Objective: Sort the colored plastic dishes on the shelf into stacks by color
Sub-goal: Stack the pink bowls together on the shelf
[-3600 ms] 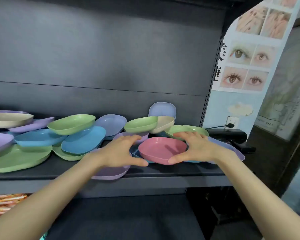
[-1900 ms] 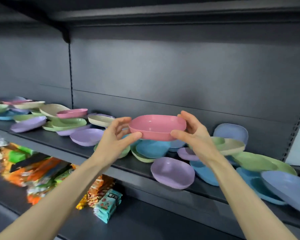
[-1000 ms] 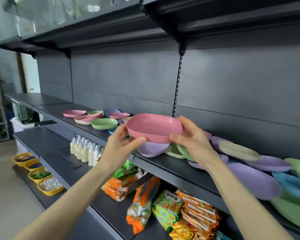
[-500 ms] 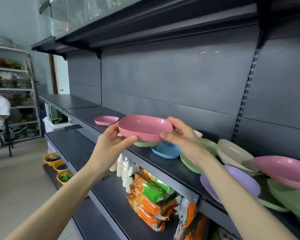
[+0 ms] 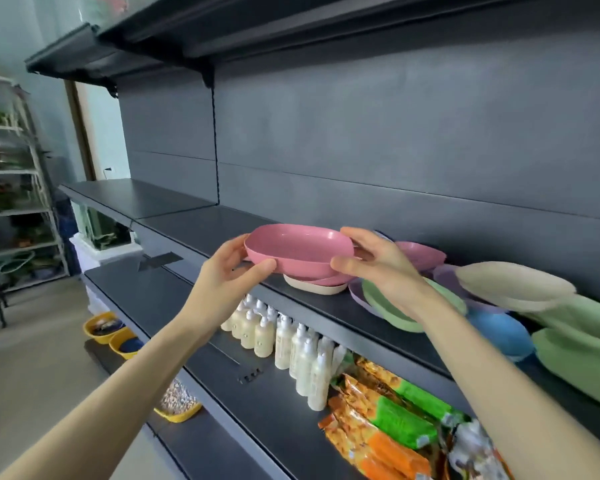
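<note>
Pink dish (image 5: 298, 249) held just above the shelf (image 5: 187, 230), a hand at each end.
My left hand (image 5: 229, 271) grips its 9 o'clock rim, my right hand (image 5: 374, 268) the 3 o'clock rim, fingers curled round. At 6 o'clock beneath it, a second pink dish (image 5: 326, 280) lies on a cream dish (image 5: 312, 289); I'd keep mine level, centre it, and lower until it nests.

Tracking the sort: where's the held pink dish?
Pink dish: centre of head view, between left hand and right hand, over a cream dish on the shelf.
</note>
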